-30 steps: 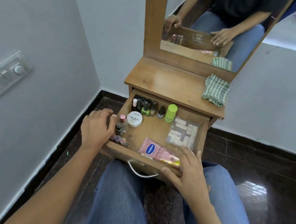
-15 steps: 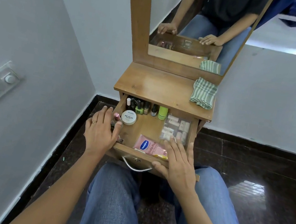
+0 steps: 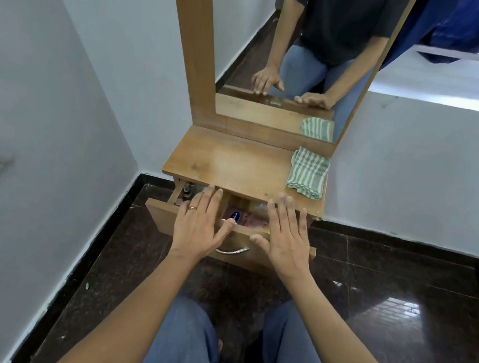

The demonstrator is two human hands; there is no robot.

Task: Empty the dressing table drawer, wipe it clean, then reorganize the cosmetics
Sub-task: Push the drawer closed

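Both hands flat, fingers straight: left hand (image 3: 198,228) and right hand (image 3: 284,238) rest on the front edge of the drawer (image 3: 163,216), which is only slightly out. A pink sachet (image 3: 245,218) peeks between them. A striped cloth (image 3: 308,173) lies folded on the surface (image 3: 234,165).

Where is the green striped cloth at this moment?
In the head view, the green striped cloth lies folded at the right end of the table top, close before the mirror, beyond the right hand.
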